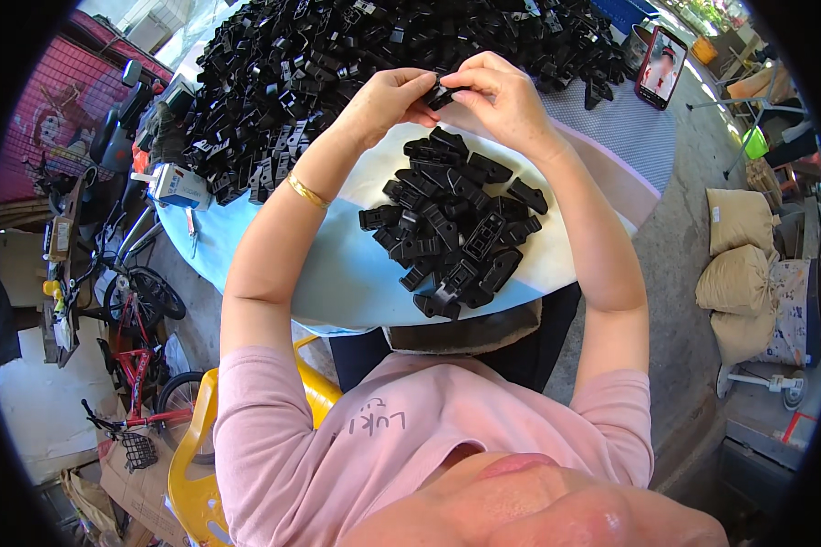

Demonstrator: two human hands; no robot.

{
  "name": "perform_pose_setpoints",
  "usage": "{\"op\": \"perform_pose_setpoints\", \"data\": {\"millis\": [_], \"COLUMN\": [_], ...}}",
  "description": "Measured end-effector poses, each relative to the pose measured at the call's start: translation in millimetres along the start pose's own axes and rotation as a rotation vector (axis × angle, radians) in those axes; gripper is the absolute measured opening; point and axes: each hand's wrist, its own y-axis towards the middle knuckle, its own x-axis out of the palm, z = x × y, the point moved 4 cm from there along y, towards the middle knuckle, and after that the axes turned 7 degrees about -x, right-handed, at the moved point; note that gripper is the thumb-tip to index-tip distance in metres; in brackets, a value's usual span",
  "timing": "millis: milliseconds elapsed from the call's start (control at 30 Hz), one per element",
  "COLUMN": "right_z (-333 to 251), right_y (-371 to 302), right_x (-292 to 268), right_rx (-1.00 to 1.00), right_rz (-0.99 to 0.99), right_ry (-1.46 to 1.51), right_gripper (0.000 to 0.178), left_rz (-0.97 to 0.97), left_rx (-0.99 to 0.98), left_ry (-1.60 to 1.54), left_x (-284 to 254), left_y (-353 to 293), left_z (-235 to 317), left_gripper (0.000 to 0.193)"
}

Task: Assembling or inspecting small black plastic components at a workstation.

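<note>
Between my two hands, over the far middle of the table point(337, 290), is a small black plastic part point(441, 93). My left hand point(394, 98), below a gold bangle point(306, 190), pinches its left side with thumb and fingers. From the other side my right hand point(502, 96) grips it, thumb and index finger pressed together. Much of the part is covered by the fingers. Nearer me lies a loose pile of black plastic parts point(452, 223). Beyond my hands a far larger heap of similar black parts point(310, 68) spreads across the table.
A phone point(661, 68) stands upright at the table's far right. At the left edge sits a small blue-and-white box point(181, 186). A yellow plastic chair point(192, 465) and a red bicycle point(137, 369) are at lower left. Stuffed sacks point(739, 283) are piled on the right.
</note>
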Motion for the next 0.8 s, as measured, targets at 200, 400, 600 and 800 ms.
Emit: {"op": "perform_pose_setpoints", "data": {"millis": [200, 400, 600, 800], "right_z": [4, 9, 10, 85], "right_y": [0, 0, 1, -9], "right_x": [-5, -7, -15, -59], "right_rx": [0.064, 0.027, 0.183, 0.396], "right_rz": [-0.028, 0.058, 0.058, 0.303], "right_ry": [0.059, 0.021, 0.061, 0.471], "right_gripper": [0.019, 0.027, 0.044, 0.037], "left_rz": [0.059, 0.071, 0.115, -0.284], "left_rx": [0.083, 0.383, 0.336, 0.605], "left_ry": [0.043, 0.291, 0.523, 0.745], "left_x": [5, 10, 9, 40], "left_y": [-3, -7, -15, -48], "left_z": [4, 13, 24, 38], "left_gripper": [0.037, 0.042, 0.033, 0.028]}}
